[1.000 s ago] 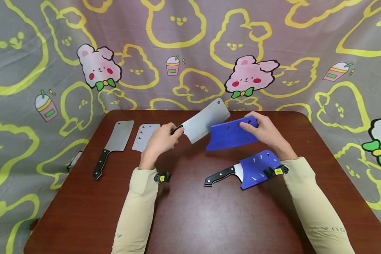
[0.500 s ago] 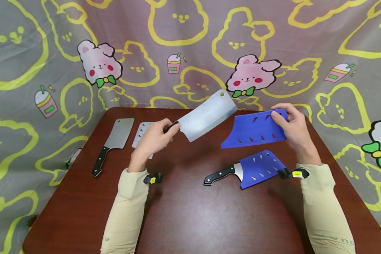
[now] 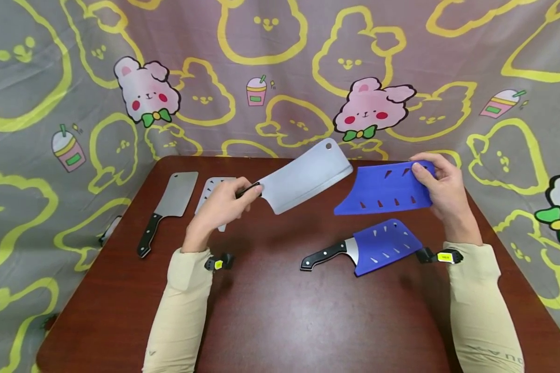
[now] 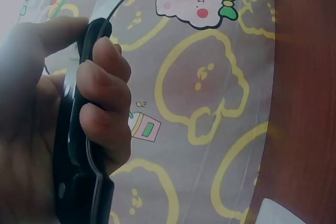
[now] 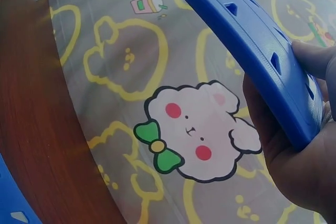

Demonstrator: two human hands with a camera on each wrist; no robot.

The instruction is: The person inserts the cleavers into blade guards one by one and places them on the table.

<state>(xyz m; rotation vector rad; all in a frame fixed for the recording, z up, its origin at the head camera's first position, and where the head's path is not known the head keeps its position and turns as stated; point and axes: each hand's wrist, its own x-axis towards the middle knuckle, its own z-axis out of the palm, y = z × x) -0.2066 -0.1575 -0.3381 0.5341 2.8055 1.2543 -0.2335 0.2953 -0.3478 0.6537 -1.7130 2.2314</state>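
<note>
My left hand (image 3: 224, 206) grips the black handle (image 4: 79, 145) of a cleaver (image 3: 303, 176), its bare blade raised above the table and tilted up to the right. In the left wrist view the fingers curl round that handle. On the right, my right hand (image 3: 441, 186) pinches the far end of a blue slotted blade cover (image 3: 382, 189), thumb on the near face. The right wrist view shows the cover (image 5: 262, 61) edge-on in the hand. A gap separates the blade tip from the cover. Below the cover lies a second cleaver (image 3: 326, 255) inside another blue cover (image 3: 385, 246).
At the back left of the brown table (image 3: 280, 311) lies a bare cleaver (image 3: 170, 207) with a black handle. Beside it a white slotted cover (image 3: 211, 187) is partly hidden behind my left hand. A patterned cloth (image 3: 280, 72) hangs behind the table and along its sides.
My right hand has moved to the right with the blue cover, widening the gap to the blade. My left hand has shifted slightly left with the cleaver, and more of its blade shows.
</note>
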